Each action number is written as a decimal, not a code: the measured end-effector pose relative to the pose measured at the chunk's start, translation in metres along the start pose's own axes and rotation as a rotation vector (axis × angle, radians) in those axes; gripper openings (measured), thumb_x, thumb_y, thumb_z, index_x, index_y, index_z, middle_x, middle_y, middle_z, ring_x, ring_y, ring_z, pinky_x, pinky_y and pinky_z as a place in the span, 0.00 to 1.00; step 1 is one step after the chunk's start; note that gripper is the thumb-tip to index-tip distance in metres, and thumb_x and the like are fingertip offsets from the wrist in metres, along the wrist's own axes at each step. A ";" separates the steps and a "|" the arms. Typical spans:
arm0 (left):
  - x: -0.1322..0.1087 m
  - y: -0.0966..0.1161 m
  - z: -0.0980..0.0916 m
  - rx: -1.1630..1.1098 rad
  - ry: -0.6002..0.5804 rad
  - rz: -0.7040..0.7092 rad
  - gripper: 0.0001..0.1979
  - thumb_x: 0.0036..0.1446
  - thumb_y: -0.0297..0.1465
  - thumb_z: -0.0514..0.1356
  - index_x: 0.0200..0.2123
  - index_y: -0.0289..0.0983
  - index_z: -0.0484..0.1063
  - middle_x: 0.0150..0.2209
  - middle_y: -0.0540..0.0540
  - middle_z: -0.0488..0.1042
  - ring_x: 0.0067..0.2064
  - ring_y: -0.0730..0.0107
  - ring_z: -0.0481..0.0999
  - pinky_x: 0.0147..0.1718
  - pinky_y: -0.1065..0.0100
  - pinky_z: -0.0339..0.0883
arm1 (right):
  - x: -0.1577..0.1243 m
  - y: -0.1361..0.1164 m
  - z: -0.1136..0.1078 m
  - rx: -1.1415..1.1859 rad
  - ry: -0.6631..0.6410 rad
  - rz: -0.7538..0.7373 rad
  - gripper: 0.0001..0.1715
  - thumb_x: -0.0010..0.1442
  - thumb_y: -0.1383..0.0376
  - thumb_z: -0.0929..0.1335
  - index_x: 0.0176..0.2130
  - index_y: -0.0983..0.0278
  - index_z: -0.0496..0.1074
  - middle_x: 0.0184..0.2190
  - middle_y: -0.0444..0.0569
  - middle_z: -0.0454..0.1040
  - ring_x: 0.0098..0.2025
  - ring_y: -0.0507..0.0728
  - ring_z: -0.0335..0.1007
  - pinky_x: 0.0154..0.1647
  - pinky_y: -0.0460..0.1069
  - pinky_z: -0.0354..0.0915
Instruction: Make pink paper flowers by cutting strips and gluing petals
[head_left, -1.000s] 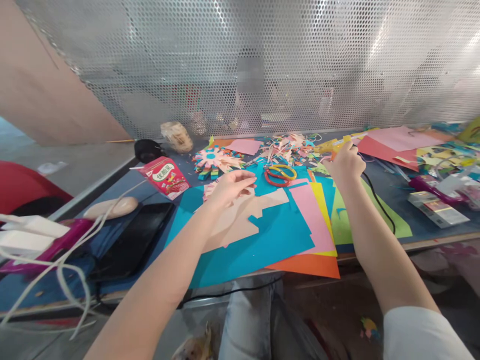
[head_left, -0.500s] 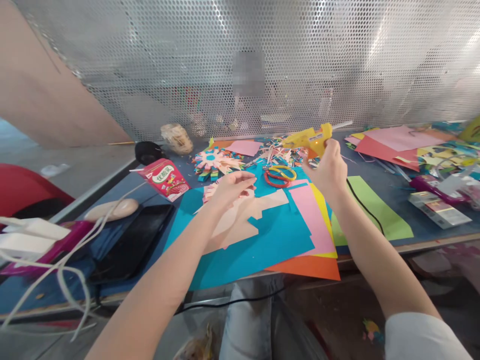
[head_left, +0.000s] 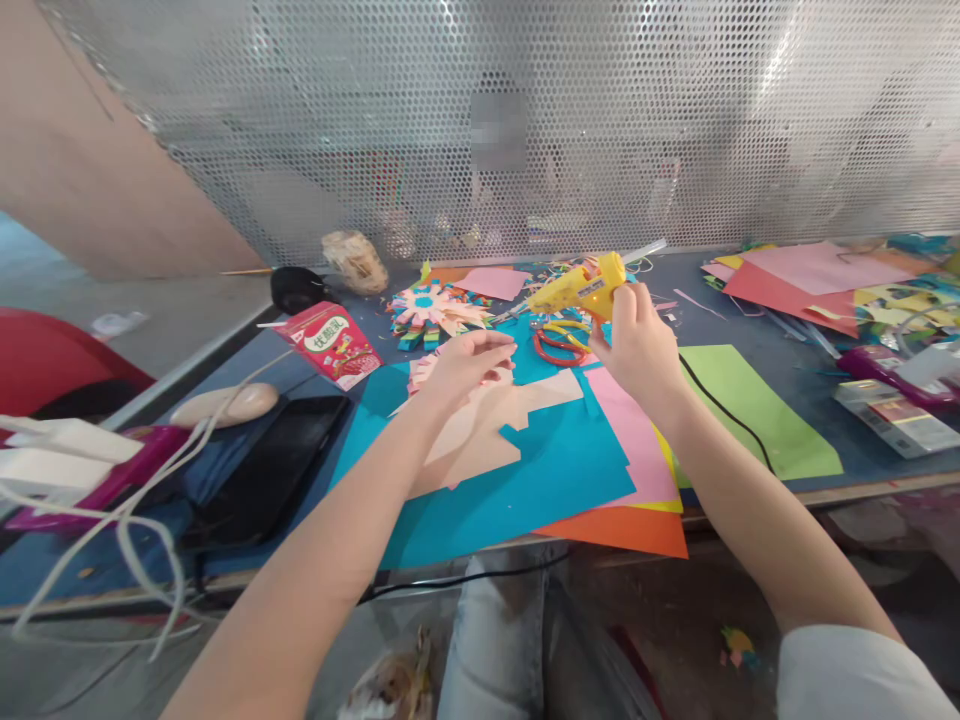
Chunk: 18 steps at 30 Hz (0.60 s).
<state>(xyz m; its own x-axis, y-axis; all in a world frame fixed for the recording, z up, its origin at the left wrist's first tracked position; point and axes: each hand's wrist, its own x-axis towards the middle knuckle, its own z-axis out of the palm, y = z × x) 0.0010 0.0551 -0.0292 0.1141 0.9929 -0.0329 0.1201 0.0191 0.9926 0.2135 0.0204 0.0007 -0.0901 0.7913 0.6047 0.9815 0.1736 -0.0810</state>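
My right hand [head_left: 641, 340] is wrapped round the grip of a yellow hot glue gun [head_left: 576, 288], with a clear glue stick out of its back and its nozzle aimed left. A small orange light shows on its side. My left hand [head_left: 471, 368] is closed in a pinch over cut peach paper [head_left: 480, 435]; whatever is between its fingertips is hidden. Just left of that hand, part of a pink fringed paper piece [head_left: 424, 372] shows. Beyond it lies a layered paper flower [head_left: 426, 303] with a blue centre. Red-and-yellow-handled scissors [head_left: 559, 345] rest below the glue gun.
Blue paper [head_left: 570, 480] lies under the cut pieces, with pink, yellow and orange sheets beneath. Green paper [head_left: 757, 410] has a black cord across it. On the left are a red drink carton [head_left: 330, 345], a black phone [head_left: 274, 470], a mouse and white cables [head_left: 124, 530].
The glue gun in my right hand has come left and nearer to my left hand. My left hand keeps its pinch in about the same place.
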 end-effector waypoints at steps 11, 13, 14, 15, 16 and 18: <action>0.002 -0.002 -0.001 -0.027 0.004 0.007 0.14 0.41 0.35 0.67 0.33 0.37 0.72 0.28 0.49 0.73 0.27 0.77 0.72 0.22 0.76 0.61 | 0.000 0.000 -0.001 -0.008 -0.004 -0.018 0.16 0.56 0.69 0.60 0.46 0.66 0.57 0.45 0.60 0.64 0.46 0.63 0.66 0.28 0.50 0.66; 0.002 -0.002 -0.001 -0.033 0.008 0.005 0.14 0.41 0.34 0.67 0.33 0.37 0.72 0.26 0.49 0.73 0.26 0.77 0.71 0.22 0.76 0.61 | 0.000 0.001 -0.001 -0.010 -0.005 -0.021 0.15 0.56 0.69 0.60 0.46 0.66 0.57 0.45 0.60 0.64 0.46 0.63 0.66 0.28 0.50 0.66; 0.002 -0.002 -0.001 -0.035 0.010 0.006 0.14 0.41 0.34 0.67 0.33 0.37 0.72 0.26 0.49 0.73 0.26 0.77 0.71 0.22 0.76 0.61 | 0.000 0.001 -0.001 -0.010 -0.007 -0.020 0.15 0.56 0.69 0.60 0.46 0.66 0.57 0.45 0.60 0.64 0.46 0.63 0.66 0.28 0.50 0.66; 0.002 -0.002 -0.001 -0.036 0.012 0.010 0.14 0.41 0.34 0.67 0.33 0.37 0.72 0.25 0.49 0.73 0.26 0.77 0.71 0.22 0.76 0.60 | 0.000 0.001 -0.001 -0.010 -0.010 -0.019 0.15 0.56 0.69 0.60 0.45 0.66 0.57 0.45 0.60 0.64 0.46 0.63 0.66 0.28 0.50 0.66; 0.002 -0.002 -0.001 -0.036 0.013 0.014 0.14 0.41 0.34 0.67 0.33 0.36 0.72 0.25 0.49 0.73 0.26 0.77 0.71 0.22 0.76 0.60 | 0.000 0.001 -0.001 -0.010 -0.012 -0.019 0.15 0.56 0.69 0.60 0.45 0.66 0.57 0.45 0.60 0.64 0.46 0.63 0.66 0.29 0.49 0.66; 0.002 -0.001 -0.001 -0.034 0.022 0.022 0.14 0.41 0.34 0.67 0.33 0.36 0.72 0.25 0.49 0.72 0.26 0.77 0.71 0.22 0.76 0.60 | 0.000 0.002 0.000 -0.014 -0.007 -0.022 0.15 0.56 0.69 0.60 0.45 0.66 0.57 0.46 0.60 0.64 0.46 0.62 0.66 0.29 0.49 0.66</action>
<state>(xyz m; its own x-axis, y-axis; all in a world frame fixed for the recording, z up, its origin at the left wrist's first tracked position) 0.0005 0.0568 -0.0302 0.0949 0.9954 -0.0092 0.0846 0.0012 0.9964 0.2152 0.0207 0.0006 -0.1125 0.7915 0.6007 0.9815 0.1829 -0.0571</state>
